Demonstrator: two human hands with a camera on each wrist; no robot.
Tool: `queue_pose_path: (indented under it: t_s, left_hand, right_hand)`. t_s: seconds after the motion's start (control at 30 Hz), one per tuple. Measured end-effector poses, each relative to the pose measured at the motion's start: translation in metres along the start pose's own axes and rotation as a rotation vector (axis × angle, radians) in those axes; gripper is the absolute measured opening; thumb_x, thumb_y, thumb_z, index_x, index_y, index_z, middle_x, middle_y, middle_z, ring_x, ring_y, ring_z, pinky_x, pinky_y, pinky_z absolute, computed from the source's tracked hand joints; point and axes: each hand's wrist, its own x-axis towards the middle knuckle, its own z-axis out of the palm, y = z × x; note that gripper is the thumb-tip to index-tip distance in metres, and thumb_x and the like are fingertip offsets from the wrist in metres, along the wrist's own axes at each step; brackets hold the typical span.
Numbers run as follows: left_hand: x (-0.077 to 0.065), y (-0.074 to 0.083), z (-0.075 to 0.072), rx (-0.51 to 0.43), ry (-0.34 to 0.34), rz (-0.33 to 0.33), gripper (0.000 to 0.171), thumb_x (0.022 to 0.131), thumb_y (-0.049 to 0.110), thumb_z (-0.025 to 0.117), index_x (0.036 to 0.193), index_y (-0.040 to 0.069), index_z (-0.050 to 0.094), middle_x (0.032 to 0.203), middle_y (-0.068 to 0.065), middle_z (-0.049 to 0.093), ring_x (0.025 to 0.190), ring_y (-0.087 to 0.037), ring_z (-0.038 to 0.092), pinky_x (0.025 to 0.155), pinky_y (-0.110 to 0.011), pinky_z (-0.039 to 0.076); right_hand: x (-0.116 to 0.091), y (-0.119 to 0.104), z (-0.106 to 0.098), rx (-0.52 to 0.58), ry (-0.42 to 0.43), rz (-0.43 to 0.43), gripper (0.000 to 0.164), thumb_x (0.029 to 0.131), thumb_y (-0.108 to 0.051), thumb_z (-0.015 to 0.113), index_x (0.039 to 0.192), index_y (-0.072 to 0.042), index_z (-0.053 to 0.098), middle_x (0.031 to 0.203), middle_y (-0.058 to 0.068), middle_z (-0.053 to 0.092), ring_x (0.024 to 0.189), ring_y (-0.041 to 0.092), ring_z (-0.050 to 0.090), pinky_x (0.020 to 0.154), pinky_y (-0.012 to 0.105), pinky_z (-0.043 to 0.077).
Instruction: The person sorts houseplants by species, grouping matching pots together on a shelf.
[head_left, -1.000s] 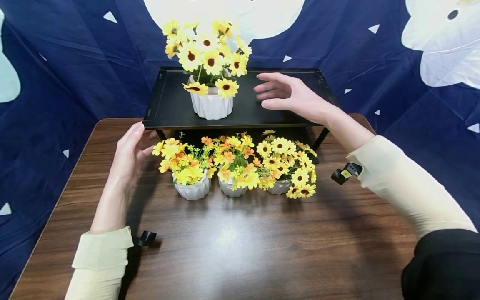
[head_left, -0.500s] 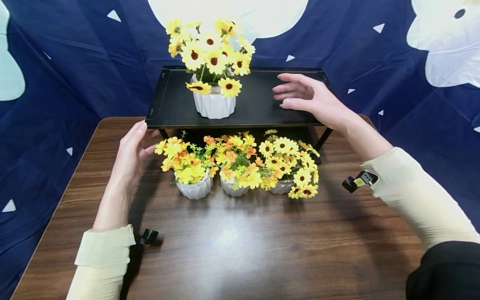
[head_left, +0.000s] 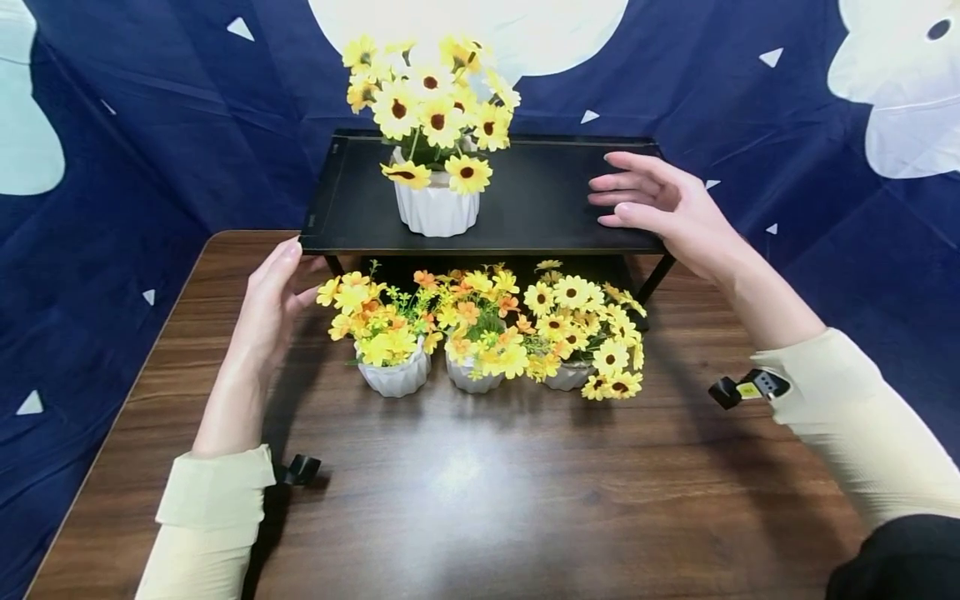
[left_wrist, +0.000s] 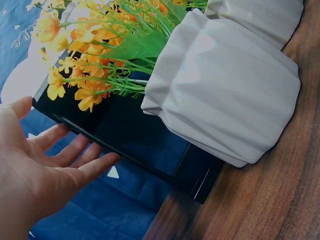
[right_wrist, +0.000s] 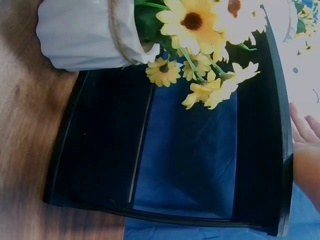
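Right hand (head_left: 692, 212), fingers loosely extended, empty, has moved rightward, farther from upper flowerpot (head_left: 438, 210); left hand (head_left: 268, 292), fingers fairly straight, still touches black shelf (head_left: 547, 217) corner.

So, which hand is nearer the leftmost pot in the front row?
Left. The left hand is just left of the pot's flowers; the right hand is far to their right.
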Motion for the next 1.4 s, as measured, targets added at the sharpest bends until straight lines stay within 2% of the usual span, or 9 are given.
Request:
queue_pose_path:
  t_s: [0.07,0.2,0.33,0.53,0.73,0.97,1.1,1.3,1.4]
  left_hand:
    - [0.001,0.000,0.002,0.002,-0.002,-0.006,0.034,0.105,0.040,0.056,0.134,0.022,0.063,0.131,0.011,0.062,0.124,-0.011,0.052,0.091,-0.022,0.049]
    - [0.003,0.000,0.005,0.005,-0.005,-0.022,0.036,0.105,0.042,0.056,0.135,0.023,0.062,0.133,0.012,0.061,0.126,-0.011,0.051,0.092,-0.023,0.047]
    - [0.003,0.001,0.007,0.005,-0.007,-0.027,0.037,0.105,0.043,0.057,0.136,0.024,0.061,0.133,0.012,0.060,0.127,-0.011,0.051,0.093,-0.024,0.046]
    - [0.002,0.001,0.006,0.002,0.002,-0.025,0.034,0.105,0.042,0.056,0.134,0.025,0.061,0.132,0.012,0.061,0.126,-0.011,0.051,0.093,-0.025,0.046]
    - [0.001,0.000,0.003,0.001,0.006,-0.015,0.034,0.105,0.042,0.057,0.134,0.024,0.062,0.130,0.012,0.061,0.122,-0.010,0.052,0.092,-0.023,0.047]
    - [0.001,0.000,0.002,0.005,0.007,-0.014,0.033,0.105,0.041,0.056,0.132,0.024,0.063,0.128,0.011,0.061,0.121,-0.011,0.052,0.090,-0.022,0.049]
    - [0.000,0.001,0.003,0.013,0.004,-0.015,0.032,0.105,0.041,0.056,0.132,0.024,0.062,0.129,0.011,0.061,0.123,-0.011,0.052,0.091,-0.022,0.049]
    - [-0.001,0.002,0.003,0.021,0.009,-0.018,0.032,0.106,0.042,0.055,0.132,0.026,0.062,0.129,0.013,0.063,0.125,-0.010,0.053,0.092,-0.023,0.047]
    - [-0.001,0.002,0.002,0.023,0.015,-0.016,0.031,0.106,0.042,0.055,0.132,0.027,0.063,0.129,0.013,0.063,0.124,-0.010,0.053,0.093,-0.024,0.046]
  right_hand:
    - [-0.005,0.001,-0.003,0.057,0.007,-0.052,0.053,0.099,0.008,0.057,0.150,0.000,0.046,0.135,0.018,0.066,0.124,0.026,0.067,0.097,0.034,0.058]
    - [-0.017,0.003,-0.005,0.097,0.065,-0.146,0.049,0.099,0.011,0.055,0.147,0.006,0.047,0.129,0.020,0.070,0.120,0.029,0.070,0.097,0.038,0.058]
    - [-0.027,0.005,-0.004,0.104,0.134,-0.198,0.046,0.098,0.012,0.056,0.143,0.012,0.049,0.124,0.023,0.072,0.116,0.033,0.072,0.096,0.040,0.059]
    - [-0.040,0.009,0.001,0.158,0.173,-0.247,0.038,0.098,0.014,0.054,0.135,0.021,0.051,0.118,0.025,0.074,0.113,0.036,0.072,0.096,0.043,0.059]
    - [-0.048,0.017,0.003,0.279,0.161,-0.312,0.031,0.097,0.017,0.053,0.127,0.025,0.055,0.112,0.028,0.074,0.107,0.039,0.074,0.095,0.043,0.059]
    - [-0.058,0.024,0.004,0.360,0.156,-0.365,0.028,0.096,0.018,0.051,0.122,0.026,0.056,0.108,0.032,0.073,0.102,0.042,0.074,0.093,0.043,0.060]
    - [-0.063,0.031,0.003,0.401,0.124,-0.389,0.028,0.096,0.020,0.047,0.121,0.027,0.055,0.108,0.035,0.072,0.101,0.043,0.074,0.092,0.046,0.060]
    - [-0.069,0.045,-0.002,0.413,0.069,-0.386,0.028,0.095,0.023,0.043,0.119,0.026,0.056,0.106,0.034,0.073,0.101,0.043,0.074,0.097,0.048,0.058]
    - [-0.074,0.051,-0.005,0.365,0.067,-0.354,0.028,0.095,0.023,0.042,0.119,0.025,0.057,0.107,0.032,0.074,0.102,0.041,0.075,0.099,0.046,0.057]
